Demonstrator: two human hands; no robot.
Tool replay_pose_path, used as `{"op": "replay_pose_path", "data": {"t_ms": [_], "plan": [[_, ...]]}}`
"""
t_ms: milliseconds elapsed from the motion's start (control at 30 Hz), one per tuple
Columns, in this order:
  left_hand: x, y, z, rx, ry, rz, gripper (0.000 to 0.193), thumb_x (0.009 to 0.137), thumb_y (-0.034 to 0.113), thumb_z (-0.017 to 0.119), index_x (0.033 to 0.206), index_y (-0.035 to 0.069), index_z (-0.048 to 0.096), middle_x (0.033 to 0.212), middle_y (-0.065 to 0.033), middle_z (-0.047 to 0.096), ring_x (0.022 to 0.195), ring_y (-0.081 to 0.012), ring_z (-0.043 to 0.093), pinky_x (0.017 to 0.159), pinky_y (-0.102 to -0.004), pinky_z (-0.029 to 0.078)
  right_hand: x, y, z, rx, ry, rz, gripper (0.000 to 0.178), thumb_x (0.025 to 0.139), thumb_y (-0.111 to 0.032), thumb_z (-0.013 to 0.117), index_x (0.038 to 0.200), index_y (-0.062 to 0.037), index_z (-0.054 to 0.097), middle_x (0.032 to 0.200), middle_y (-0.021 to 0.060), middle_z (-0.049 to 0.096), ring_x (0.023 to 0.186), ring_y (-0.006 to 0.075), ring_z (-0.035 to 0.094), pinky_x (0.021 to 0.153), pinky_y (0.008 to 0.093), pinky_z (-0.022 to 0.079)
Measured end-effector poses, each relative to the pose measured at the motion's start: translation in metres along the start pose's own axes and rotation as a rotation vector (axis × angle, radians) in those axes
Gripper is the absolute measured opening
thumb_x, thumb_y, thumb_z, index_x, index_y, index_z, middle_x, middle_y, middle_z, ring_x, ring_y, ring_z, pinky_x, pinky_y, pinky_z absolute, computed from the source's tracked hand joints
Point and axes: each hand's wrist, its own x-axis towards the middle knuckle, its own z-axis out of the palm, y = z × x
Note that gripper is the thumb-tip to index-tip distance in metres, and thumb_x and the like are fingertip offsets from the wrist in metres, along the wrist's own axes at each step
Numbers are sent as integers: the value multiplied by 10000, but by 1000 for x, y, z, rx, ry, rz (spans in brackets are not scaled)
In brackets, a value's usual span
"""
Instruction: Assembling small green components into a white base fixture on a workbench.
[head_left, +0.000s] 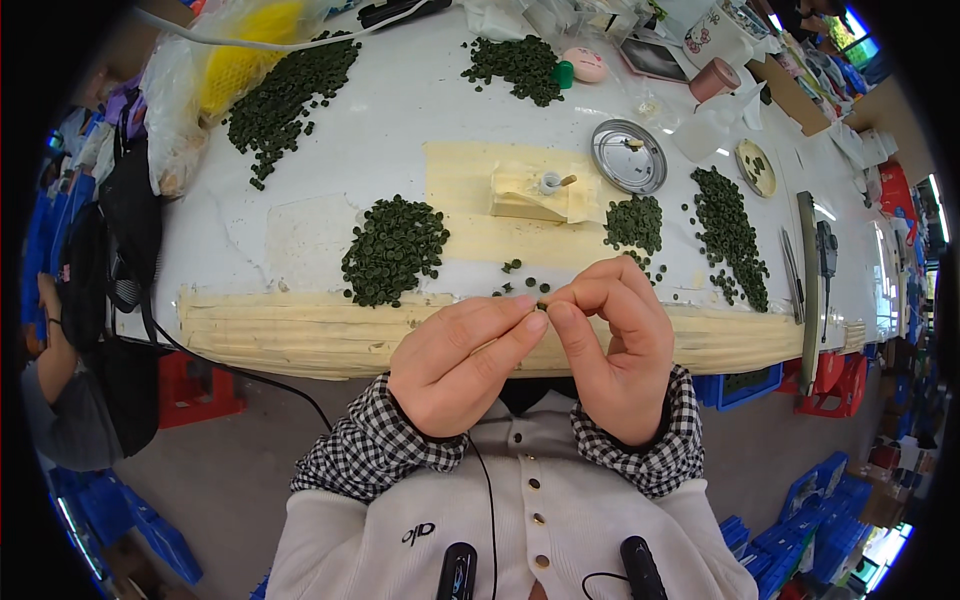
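Just over the taped front edge of the table, my left hand and my right hand meet at their fingertips. Both pinch one small dark green round part, mostly covered by the fingers. A few loose green parts lie just beyond my fingertips. To the left is a heap of dark green round parts. A smaller pile of green parts sits beyond my right hand. Straight ahead stands a tape-covered block with a small white cup and a brown stick in it.
More green heaps lie far left, far centre and right. A round metal lid rests near the block. Tweezers lie at right. A black bag hangs at the left edge, near another person's arm.
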Motion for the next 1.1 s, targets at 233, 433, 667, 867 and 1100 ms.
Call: {"op": "replay_pose_path", "data": {"t_ms": [233,433,667,867,1100], "plan": [[-1,-5,2,-25,-7,-63,339,724,-110,692,1054,-33,692,1058,-165,671,871,-266,674,756,-315,559,-5,-5,-5,51,-51,76,165,867,28,649,1026,17,690,874,87,561,732,140,570,668,239,474],[-2,-5,3,-465,55,-425,235,807,-107,683,1028,-28,681,1035,-154,691,902,-204,683,780,-273,557,-3,-5,-8,10,-80,4,181,860,28,657,1036,9,696,869,79,568,734,141,574,675,241,478],[1,2,-2,-902,82,-759,335,848,-100,658,1161,-43,556,1003,-152,696,949,-151,677,812,-244,552,0,3,-8,30,-79,-39,185,826,32,692,1003,-17,713,868,75,582,753,141,598,672,245,491],[-1,-1,-1,-995,87,-788,307,845,-97,667,1128,-53,554,973,-141,695,903,-139,683,801,-231,550,1,7,-6,27,-73,-80,176,807,33,710,973,-23,711,862,73,593,734,151,608,661,254,498],[-6,-6,-2,-985,15,-783,162,844,-82,684,997,-70,635,965,-119,692,865,-105,660,765,-220,539,-1,7,-2,24,-45,-79,175,797,37,714,963,-18,706,864,80,601,739,157,616,654,254,498]]}}
